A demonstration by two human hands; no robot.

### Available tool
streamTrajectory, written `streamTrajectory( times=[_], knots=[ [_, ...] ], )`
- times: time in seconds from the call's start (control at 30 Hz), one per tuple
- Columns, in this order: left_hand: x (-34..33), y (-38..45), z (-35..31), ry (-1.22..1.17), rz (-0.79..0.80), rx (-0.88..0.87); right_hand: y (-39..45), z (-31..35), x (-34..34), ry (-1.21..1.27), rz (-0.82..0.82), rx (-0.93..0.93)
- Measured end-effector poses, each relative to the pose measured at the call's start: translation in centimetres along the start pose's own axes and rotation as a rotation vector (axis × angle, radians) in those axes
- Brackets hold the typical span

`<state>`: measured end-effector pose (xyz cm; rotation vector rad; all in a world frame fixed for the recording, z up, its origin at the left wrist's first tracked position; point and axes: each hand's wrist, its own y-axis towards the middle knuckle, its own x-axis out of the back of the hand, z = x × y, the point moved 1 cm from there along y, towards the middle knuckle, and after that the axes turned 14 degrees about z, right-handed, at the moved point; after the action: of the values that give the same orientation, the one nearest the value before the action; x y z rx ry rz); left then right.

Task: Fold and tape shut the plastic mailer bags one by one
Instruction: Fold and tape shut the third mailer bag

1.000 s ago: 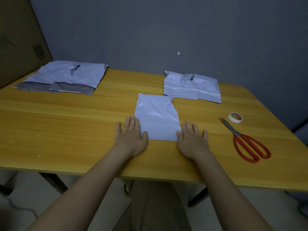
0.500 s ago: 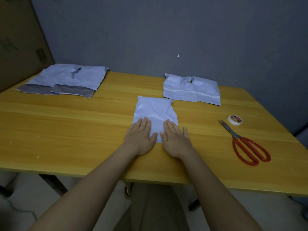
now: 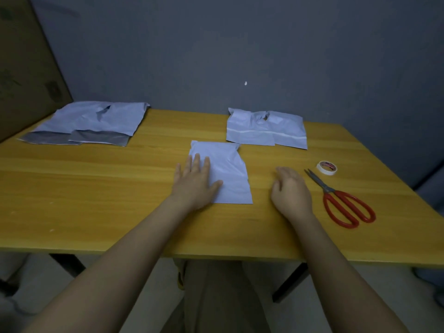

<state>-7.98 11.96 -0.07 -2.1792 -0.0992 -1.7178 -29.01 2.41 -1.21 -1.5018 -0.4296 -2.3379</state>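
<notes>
- Bench (image 3: 96,188): yellow wood-grain laminate, smooth, straight near edge, dark legs below.
- Folded mailer bag (image 3: 228,174): pale grey-white plastic, creased and slightly glossy, roughly a tall rectangle that widens toward the near edge; lies flat at mid-bench.
- Left hand (image 3: 195,182): palm down, fingers straight and spread, pressing the left part of the folded mailer bag; thumb points right across the plastic.
- Right hand (image 3: 289,191): off the bag, just to its right, above or on bare wood; fingers loosely curled, holding nothing.
- Scissors (image 3: 341,200): right of the right hand, red loop handles toward the near edge, dull metal blades closed and pointing to the far left.
- Tape roll (image 3: 326,168): small flat ring, white with a reddish inner core, just beyond the scissor tips; touching or not, cannot tell.
- Finished mailers (image 3: 265,131): two crumpled pale packets side by side at the far right-centre, a white strip running across both.
- Unfolded mailer bags (image 3: 91,123): far left stack, flat, wrinkled, pale tops with darker grey flaps along the near side.
- Cardboard sheet (image 3: 24,68): brown, matte, leaning at far left.
- Wall (image 3: 240,44): flat grey, one small white fleck.
</notes>
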Motion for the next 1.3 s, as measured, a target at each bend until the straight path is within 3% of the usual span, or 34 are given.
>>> streamTrajectory(
  times=[0.2,0.5,0.67,0.8,0.9,1.03,1.3],
  knots=[
    [1.5,2.7,-6.3,-0.127,-0.203,-0.211,2.8,-5.3,3.7,-0.070,-0.142,-0.146],
    [1.0,6.7,-13.0,-0.239,-0.186,-0.317,7.1,-11.5,6.0,-0.189,-0.044,-0.325],
    [1.0,7.9,-14.4,-0.275,-0.160,-0.330,8.7,-12.3,5.7,-0.196,0.011,-0.336],
    [0.7,8.5,-14.4,-0.371,-0.160,-0.360,8.9,-11.8,5.5,-0.176,-0.042,-0.223],
    [1.0,8.8,-14.0,-0.526,-0.187,-0.376,8.4,-9.4,4.9,0.080,-0.148,-0.020],
    [2.0,8.2,-12.3,-0.769,-0.337,-0.422,6.6,-4.2,3.9,0.350,-0.191,0.235],
    [2.9,5.1,-5.1,-0.741,-0.479,-0.450,5.2,3.9,1.2,0.523,-0.148,0.338]
  ],
)
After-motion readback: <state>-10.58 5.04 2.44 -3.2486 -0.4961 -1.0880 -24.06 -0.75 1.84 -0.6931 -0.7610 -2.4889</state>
